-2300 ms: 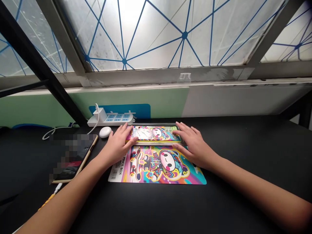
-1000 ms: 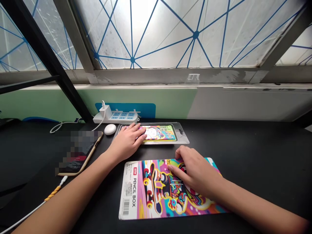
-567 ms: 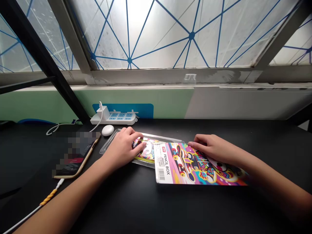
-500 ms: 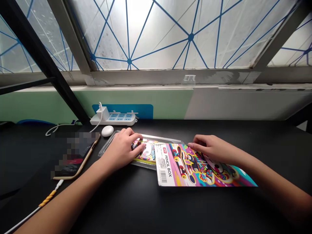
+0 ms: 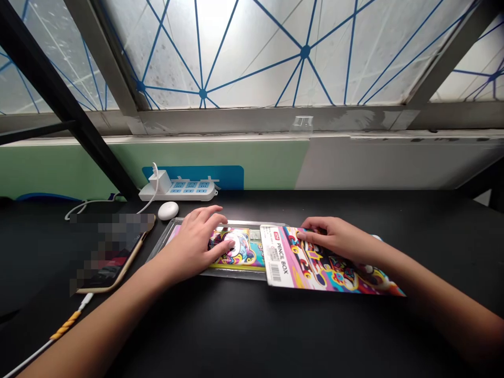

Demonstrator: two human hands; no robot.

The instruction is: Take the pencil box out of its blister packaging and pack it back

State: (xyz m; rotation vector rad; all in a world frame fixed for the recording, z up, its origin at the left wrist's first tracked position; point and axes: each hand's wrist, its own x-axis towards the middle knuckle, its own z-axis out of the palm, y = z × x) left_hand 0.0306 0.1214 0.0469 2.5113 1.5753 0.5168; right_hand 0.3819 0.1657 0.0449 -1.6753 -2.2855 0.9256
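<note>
A colourful pencil box [image 5: 240, 249] with a cartoon print lies in a clear plastic tray [image 5: 232, 273] on the black desk. My left hand [image 5: 195, 239] rests over the left part of the box, fingers spread. In my right hand [image 5: 334, 237] is a bright printed card [image 5: 311, 262] marked "PENCIL BOX", pinched at its far edge between thumb and fingers. The card's left end overlaps the right end of the tray and hides part of the box. My right wrist covers some of the card's print.
A phone [image 5: 118, 257] with a charging cable [image 5: 65, 325] lies at the left. Behind the tray are a white rounded case [image 5: 168, 210] and a power strip [image 5: 179, 190] against the wall. A black slanted post [image 5: 82, 115] rises at the left, beside the window.
The card has shifted right relative to the tray, uncovering more of the pencil box. My left thumb and fingers have spread further apart. The whole view has moved slightly.
</note>
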